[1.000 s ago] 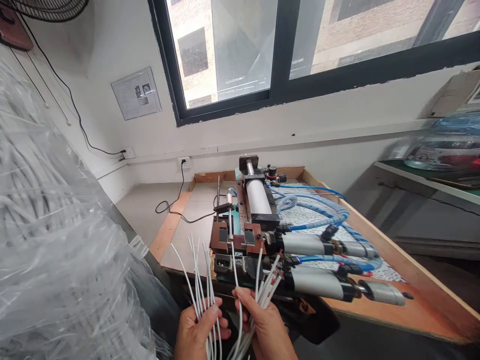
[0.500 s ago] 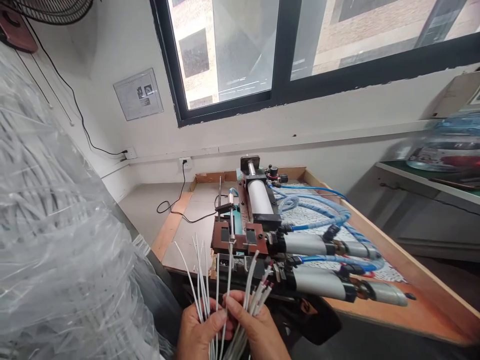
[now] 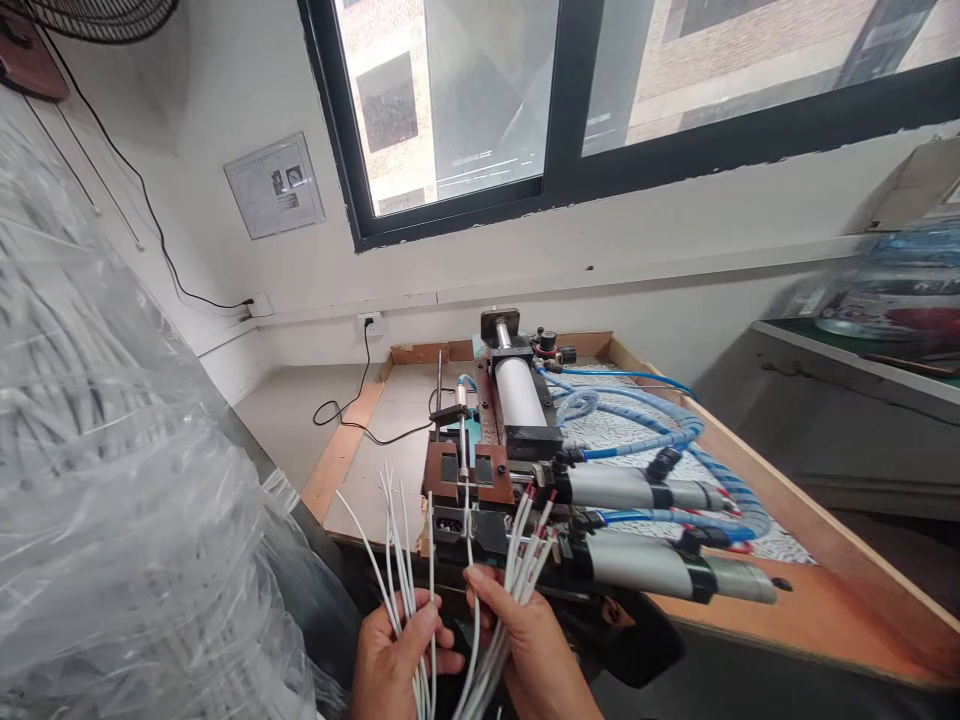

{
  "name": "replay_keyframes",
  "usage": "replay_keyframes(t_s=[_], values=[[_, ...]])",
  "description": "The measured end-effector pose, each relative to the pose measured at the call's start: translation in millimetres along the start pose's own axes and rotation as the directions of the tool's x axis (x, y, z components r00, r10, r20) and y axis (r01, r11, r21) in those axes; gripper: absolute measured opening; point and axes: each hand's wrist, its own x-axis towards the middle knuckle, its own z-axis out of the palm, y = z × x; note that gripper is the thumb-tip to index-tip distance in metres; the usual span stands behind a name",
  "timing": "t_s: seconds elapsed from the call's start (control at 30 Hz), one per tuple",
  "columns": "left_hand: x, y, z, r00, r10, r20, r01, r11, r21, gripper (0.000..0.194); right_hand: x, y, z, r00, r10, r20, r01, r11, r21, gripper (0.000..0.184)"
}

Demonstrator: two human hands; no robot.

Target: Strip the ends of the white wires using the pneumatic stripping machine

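Observation:
My left hand (image 3: 397, 655) is closed round several thin white cables (image 3: 397, 560) whose ends fan upward. To its right, my right hand (image 3: 517, 630) is wrapped round a thicker bunch of white cables (image 3: 517, 560), some with dark red tips. Between right thumb and finger, a single white cable (image 3: 470, 550) runs up into the pneumatic machine (image 3: 465, 480). Its brown jaw blocks, each with a dark insert, sit close together about that cable's end. The lower parts of both bunches are partly hidden by my palms.
Silver air cylinders (image 3: 637, 560) and blue hoses (image 3: 637, 420) lie right of the jaws inside a wooden-edged bench (image 3: 825, 540). At the left stands a tall bundle of cables in clear plastic wrap (image 3: 150, 480). A black cord (image 3: 360, 430) crosses the bench top.
The machine's jaw blocks have closed leftward together, with the cylinder rods shifting. My hands have moved slightly apart, and the left thumb has come away from the single cable.

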Motion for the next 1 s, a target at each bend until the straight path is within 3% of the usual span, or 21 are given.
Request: replay_keyframes(t_s=[0.2, 0.27, 0.37, 0.5, 0.83, 1.0], values=[[-2, 1, -0.6, 0.995, 0.027, 0.094, -0.024, 0.999, -0.035, 0.029, -8, 6, 5, 0.970, 0.086, 0.228, -0.077, 0.996, -0.050, 0.024], [-2, 1, -1.2, 0.993, 0.032, 0.111, -0.026, 0.998, -0.050, 0.031, -10, 10, 4, 0.979, 0.059, 0.194, -0.051, 0.998, -0.049, 0.025], [-2, 2, -2.1, 0.995, 0.045, 0.093, -0.039, 0.997, -0.063, 0.031, -9, 12, 1, 0.999, -0.036, 0.034, 0.038, 0.997, -0.067, 0.028], [0, 3, -2.7, 0.997, 0.050, 0.057, -0.047, 0.997, -0.065, 0.026, -4, 8, -4, 0.990, -0.098, -0.099, 0.088, 0.990, -0.108, 0.030], [5, -2, -5.0, 0.996, 0.083, 0.040, -0.085, 0.995, 0.050, 0.030, 4, 2, 1, 0.996, 0.031, -0.081, -0.027, 0.998, 0.054, 0.025], [5, -3, -7.4, 0.991, 0.070, 0.115, -0.081, 0.993, 0.089, 0.026, -6, 3, 9, 0.988, 0.085, 0.127, -0.085, 0.996, -0.008, 0.024]])
